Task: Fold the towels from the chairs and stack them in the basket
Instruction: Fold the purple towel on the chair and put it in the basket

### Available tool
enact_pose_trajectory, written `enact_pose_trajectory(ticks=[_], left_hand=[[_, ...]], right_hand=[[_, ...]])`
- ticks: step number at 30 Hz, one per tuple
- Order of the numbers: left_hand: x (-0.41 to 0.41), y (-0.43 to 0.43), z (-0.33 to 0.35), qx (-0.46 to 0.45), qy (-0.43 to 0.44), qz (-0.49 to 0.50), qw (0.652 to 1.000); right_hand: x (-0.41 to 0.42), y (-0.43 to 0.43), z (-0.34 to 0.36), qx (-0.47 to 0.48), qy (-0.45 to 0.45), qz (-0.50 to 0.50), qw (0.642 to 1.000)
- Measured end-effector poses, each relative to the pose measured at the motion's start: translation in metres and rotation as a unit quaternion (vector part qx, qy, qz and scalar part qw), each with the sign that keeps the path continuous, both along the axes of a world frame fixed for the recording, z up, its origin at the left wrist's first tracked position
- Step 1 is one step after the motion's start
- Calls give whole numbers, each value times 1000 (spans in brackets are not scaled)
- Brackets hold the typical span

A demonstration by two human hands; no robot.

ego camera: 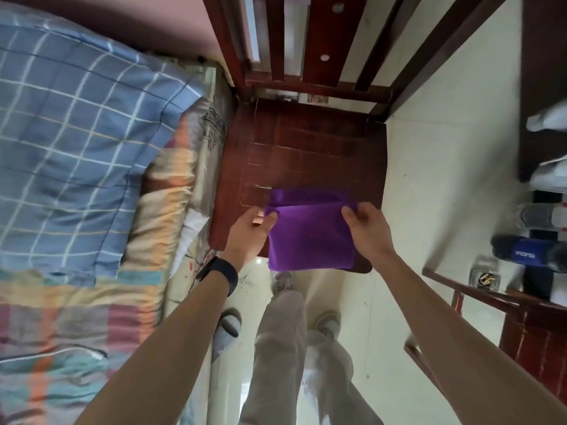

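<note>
On the far left lies a bed [101, 210] with a blue checked quilt [76, 133] over a striped blanket [70, 317]. Next to it stands a dark red wooden chair [306, 148], and the folded purple towel [310, 231] lies on the front part of its seat, with its near edge hanging a little over the seat's front edge.

The left hand [248, 231], with a black band [219, 276] on the wrist, reaches forward to the towel's left side. Its grip pinches the upper left corner, with the thumb on top of the cloth. The right hand [365, 225] reaches in the same way to the other side, and its grip pinches the upper right corner with curled fingers. Both forearms are stretched out, one on each side of the towel.

At the right, a small clear dish [484, 273] holds something dark and yellow, too small to tell. Just beyond it lies a blue Pepsi bottle [521, 254].
</note>
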State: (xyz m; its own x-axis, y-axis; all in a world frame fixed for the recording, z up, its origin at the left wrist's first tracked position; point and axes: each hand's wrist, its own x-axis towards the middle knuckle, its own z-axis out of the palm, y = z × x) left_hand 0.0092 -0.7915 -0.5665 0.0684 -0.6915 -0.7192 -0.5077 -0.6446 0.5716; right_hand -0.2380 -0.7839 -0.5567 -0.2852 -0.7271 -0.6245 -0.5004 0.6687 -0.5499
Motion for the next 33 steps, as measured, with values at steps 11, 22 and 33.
enact_pose_trajectory(ticks=[11,22,33], left_hand=[[-21,-27,-46,-50,-97,-26,994],[-24,-28,-41,-55,-117,-2,992],[-2,59,-28,-15,-35,-14,999]], right_hand=[[28,-27,-41,22,72,-57,996],[44,-20,-47,-30,157,-85,984],[61,30,-45,-129,261,254,922]])
